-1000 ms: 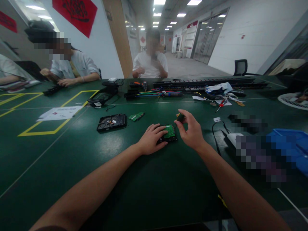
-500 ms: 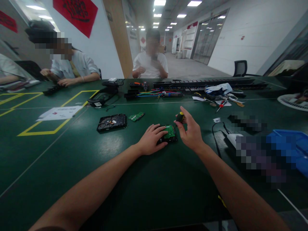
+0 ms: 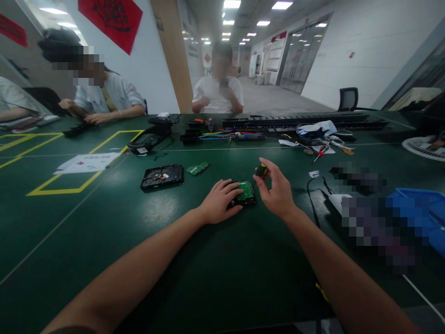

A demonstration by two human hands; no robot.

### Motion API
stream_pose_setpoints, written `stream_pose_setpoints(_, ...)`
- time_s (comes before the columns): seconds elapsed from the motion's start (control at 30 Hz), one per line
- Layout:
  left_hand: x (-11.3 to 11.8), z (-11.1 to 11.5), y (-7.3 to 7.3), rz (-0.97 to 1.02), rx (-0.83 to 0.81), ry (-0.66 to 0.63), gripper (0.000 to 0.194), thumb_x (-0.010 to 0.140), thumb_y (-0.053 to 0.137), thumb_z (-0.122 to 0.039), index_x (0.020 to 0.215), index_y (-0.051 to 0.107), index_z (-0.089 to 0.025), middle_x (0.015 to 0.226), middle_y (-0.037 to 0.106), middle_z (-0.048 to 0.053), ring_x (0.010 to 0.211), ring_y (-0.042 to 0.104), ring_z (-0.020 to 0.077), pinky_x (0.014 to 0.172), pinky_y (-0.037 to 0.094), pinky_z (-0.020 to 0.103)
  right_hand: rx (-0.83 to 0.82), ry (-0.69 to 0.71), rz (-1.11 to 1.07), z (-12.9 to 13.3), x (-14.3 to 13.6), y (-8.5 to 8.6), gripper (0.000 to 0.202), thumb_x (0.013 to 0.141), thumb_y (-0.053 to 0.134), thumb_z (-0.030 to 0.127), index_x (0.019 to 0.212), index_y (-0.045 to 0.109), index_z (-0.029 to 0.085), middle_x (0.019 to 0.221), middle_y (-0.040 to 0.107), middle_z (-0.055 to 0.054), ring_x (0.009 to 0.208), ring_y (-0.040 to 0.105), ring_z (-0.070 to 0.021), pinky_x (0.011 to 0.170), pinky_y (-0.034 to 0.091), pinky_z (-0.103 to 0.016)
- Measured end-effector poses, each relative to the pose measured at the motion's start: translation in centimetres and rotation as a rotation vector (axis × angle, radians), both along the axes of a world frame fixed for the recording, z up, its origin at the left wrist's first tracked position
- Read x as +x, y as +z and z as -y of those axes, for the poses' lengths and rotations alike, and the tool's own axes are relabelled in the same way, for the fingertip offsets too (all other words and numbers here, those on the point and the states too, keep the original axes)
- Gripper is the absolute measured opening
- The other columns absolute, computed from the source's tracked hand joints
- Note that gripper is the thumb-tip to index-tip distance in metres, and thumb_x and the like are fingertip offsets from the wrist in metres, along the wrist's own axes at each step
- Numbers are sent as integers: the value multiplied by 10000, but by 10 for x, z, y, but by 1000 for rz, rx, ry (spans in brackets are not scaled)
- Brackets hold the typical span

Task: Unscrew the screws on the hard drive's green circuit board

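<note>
My left hand point(image 3: 219, 202) lies over a hard drive point(image 3: 249, 202), gripping it against the table with the thumb along its near side and the fingers across its top. The drive's green circuit board faces up, partly covered by that hand. Over the drive's right end, my right hand point(image 3: 277, 190) pinches the dark green and yellow handle of a screwdriver point(image 3: 261, 170) between thumb and fingers. I cannot make out its tip. To the left are a second hard drive point(image 3: 162, 177), dark and without a green board on its upper face, and a loose green circuit board point(image 3: 198, 168).
Across the back of the green table point(image 3: 194, 260) lie coloured cables point(image 3: 222, 136), long black strips point(image 3: 292, 121) and a red screwdriver point(image 3: 321, 151). A blue bin point(image 3: 417, 199) and a white-ended device point(image 3: 339, 202) with a cord are at right. Two people sit opposite.
The screwdriver handle has tilted slightly, and my right fingers have shifted a little around it. My left hand and the hard drive stay in place.
</note>
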State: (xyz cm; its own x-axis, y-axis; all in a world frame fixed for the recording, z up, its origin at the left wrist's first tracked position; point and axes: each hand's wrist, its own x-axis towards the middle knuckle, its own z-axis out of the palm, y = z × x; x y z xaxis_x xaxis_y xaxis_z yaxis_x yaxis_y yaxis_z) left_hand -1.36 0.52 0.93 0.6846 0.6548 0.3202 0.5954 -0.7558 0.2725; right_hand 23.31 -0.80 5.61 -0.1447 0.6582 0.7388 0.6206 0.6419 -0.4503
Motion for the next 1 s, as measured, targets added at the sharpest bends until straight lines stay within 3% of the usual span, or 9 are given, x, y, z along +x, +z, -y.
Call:
stream_pose_setpoints(0.17,0,-1,-1,0,12,0,573,987,664,-514,1488,565,-255,1614,522,105,1562,370,393,1289,277,666,-76,91,-77,2,-2,-1,588,1058,518,239,1609,332,319,1412,665,-118,1028,779,-244,1022,621,-516)
stream_pose_setpoints(0.63,-1,-2,-1,-1,16,-9,565,995,657,-510,1495,556,-268,1628,506,98,1569,363,386,1285,278,672,22,3,-3,-3,0,-6,596,1015,643,288,1571,439,356,1409,642,-100,1037,718,-272,950,639,-520)
stream_pose_setpoints(1.0,-1,-2,-2,-8,12,-2,575,992,654,-522,1497,555,-265,1629,507,95,1565,365,392,1288,276,670,8,-2,5,-1,0,-3,569,1032,601,300,1575,438,353,1392,651,-102,1097,708,-283,983,620,-522)
